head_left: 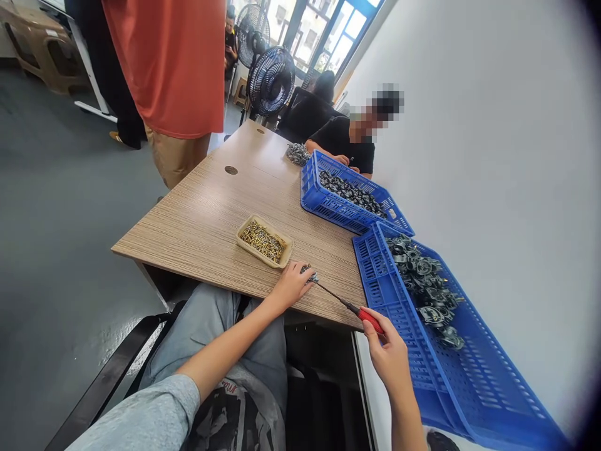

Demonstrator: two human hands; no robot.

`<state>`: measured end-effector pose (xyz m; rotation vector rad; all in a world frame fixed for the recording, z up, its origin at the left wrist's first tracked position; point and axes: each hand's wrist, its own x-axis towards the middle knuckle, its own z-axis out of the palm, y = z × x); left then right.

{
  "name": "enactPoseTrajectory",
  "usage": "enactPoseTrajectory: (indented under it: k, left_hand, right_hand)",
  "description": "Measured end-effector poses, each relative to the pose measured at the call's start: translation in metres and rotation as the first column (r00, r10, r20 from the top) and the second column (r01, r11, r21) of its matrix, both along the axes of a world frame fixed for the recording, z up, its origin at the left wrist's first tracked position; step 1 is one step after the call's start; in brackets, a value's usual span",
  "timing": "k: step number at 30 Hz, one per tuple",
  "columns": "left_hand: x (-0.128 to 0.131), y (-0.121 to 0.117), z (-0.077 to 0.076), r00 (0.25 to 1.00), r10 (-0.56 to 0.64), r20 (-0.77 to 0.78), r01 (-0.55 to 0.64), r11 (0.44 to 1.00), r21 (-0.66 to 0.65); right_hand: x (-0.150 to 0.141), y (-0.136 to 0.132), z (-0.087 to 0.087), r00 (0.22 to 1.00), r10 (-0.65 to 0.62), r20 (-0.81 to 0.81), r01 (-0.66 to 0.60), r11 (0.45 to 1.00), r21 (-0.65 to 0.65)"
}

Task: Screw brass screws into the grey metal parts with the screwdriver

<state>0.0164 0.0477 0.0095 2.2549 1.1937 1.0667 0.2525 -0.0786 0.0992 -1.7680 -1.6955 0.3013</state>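
Note:
My left hand is closed on a small grey metal part, pressing it to the table top near the front edge. Fingers cover much of that part. In my right hand is a screwdriver with a red and black handle, gripped at its end. Its long dark shaft slants left, and the tip meets the grey part. Just beyond my left hand, a tan tray holds many brass-coloured screws.
Right of the table, a blue crate holds grey metal parts. Behind it stands another blue crate with dark parts. A seated person works at the far side; someone in an orange shirt stands left. Fans stand behind.

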Motion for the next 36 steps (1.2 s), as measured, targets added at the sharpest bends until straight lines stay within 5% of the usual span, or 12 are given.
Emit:
enactPoseTrajectory:
  k: [26, 36]
  left_hand:
    - [0.000, -0.001, 0.000, 0.999, 0.018, -0.050, -0.018, 1.000, 0.011]
    - [0.000, 0.000, 0.000, 0.998, -0.005, -0.057, 0.004, 1.000, -0.008]
  right_hand:
    - [-0.014, 0.006, 0.011, 0.997, -0.006, 0.071, 0.003, 0.999, 0.046]
    - [-0.014, 0.006, 0.007, 0.995, -0.097, -0.004, 0.096, 0.993, -0.072]
